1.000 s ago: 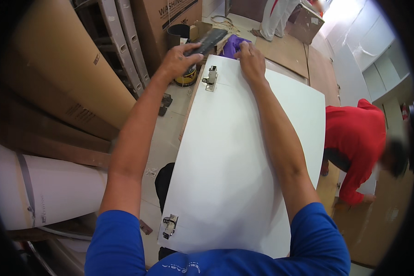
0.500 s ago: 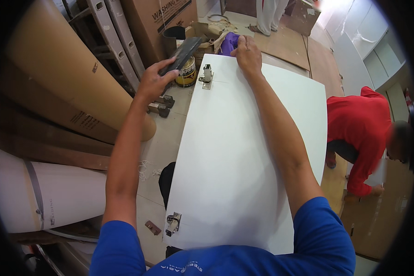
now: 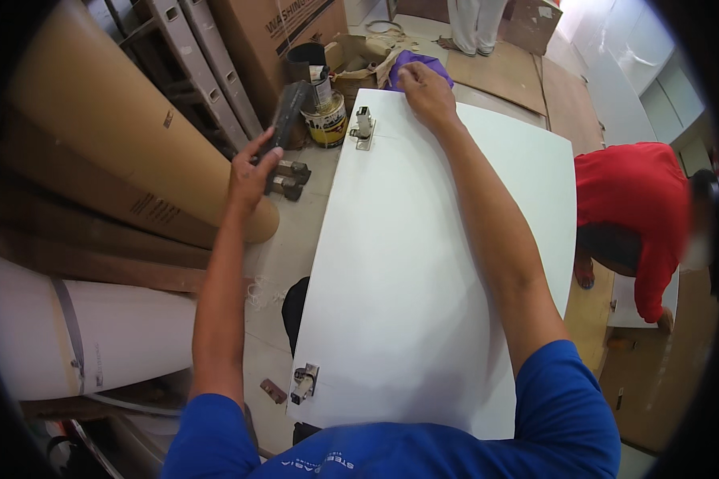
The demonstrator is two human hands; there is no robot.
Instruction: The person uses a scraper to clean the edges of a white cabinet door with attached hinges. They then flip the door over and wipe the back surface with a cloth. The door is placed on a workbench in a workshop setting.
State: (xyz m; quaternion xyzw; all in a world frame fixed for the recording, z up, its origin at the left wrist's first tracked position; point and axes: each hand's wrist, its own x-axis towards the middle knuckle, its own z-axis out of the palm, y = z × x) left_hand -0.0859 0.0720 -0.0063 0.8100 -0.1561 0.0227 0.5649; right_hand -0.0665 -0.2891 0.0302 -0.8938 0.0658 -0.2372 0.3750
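Left hand [image 3: 250, 177] grasps a dark block [image 3: 287, 117], best held clear of the white panel [image 3: 399, 247]; right hand [image 3: 430, 94], by the far edge: grip I cannot tell

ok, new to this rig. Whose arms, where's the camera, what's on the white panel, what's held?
No machine, just a person, bare-handed. One of two fisheye cameras on the head, the left one, looks down, so straight edges bend. The left hand holds a dark, flat, long object, too unclear to name, beside the white panel. The right hand is at the panel's far edge, in front of a purple cloth-like thing; its grip is unclear. Two metal hinges sit along the panel's left edge.
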